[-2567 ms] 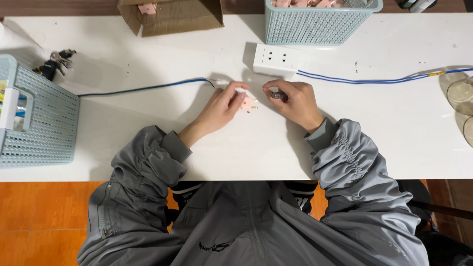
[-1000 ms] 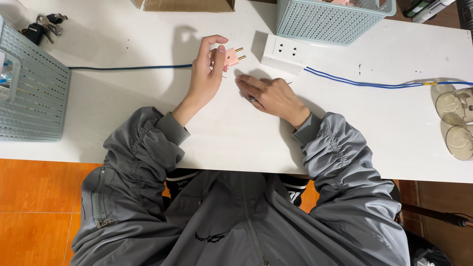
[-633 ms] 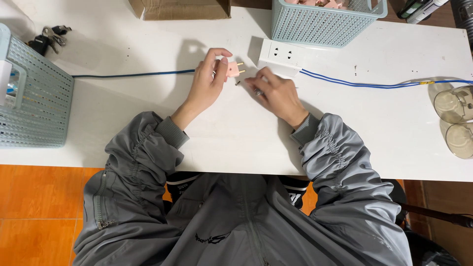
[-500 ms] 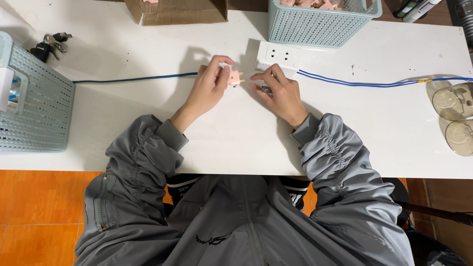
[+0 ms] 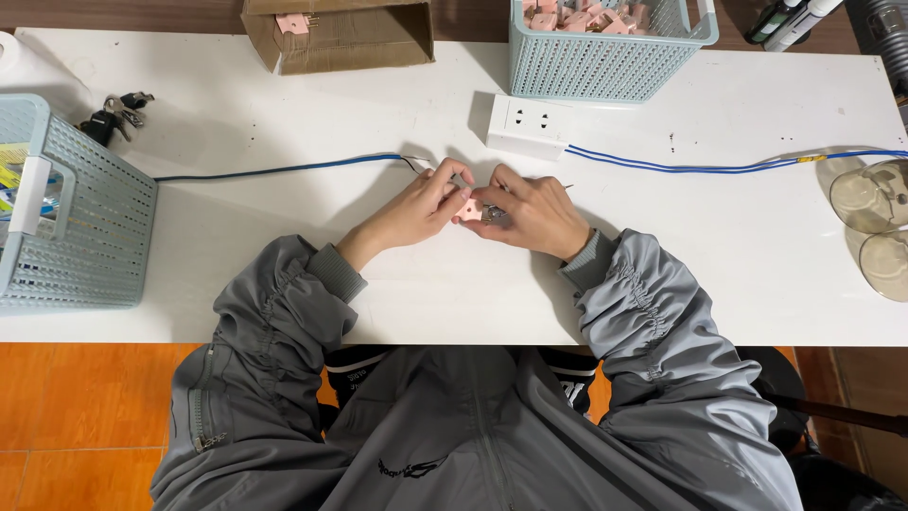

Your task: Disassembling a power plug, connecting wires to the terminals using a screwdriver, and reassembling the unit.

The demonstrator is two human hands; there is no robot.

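Both hands meet over the middle of the white table (image 5: 719, 255). My left hand (image 5: 421, 203) pinches a small pink plug part (image 5: 469, 208) at the bare end of a blue cable (image 5: 284, 170) that runs off to the left. My right hand (image 5: 530, 210) is closed against the same pink part from the right, with a small metal piece showing between its fingers. A thin metal tip pokes out behind the right hand. The part's details are mostly hidden by the fingers.
A white socket strip (image 5: 528, 125) with a blue cable (image 5: 719, 167) lies just beyond the hands. A teal basket (image 5: 610, 59) of pink parts and a cardboard box (image 5: 340, 36) stand at the back. Another teal basket (image 5: 80, 218) sits left, keys (image 5: 113, 112) behind it, clear cups (image 5: 870, 203) right.
My left hand came down from a raised position by the socket strip to the table. Both hands have closed together on the pink part.
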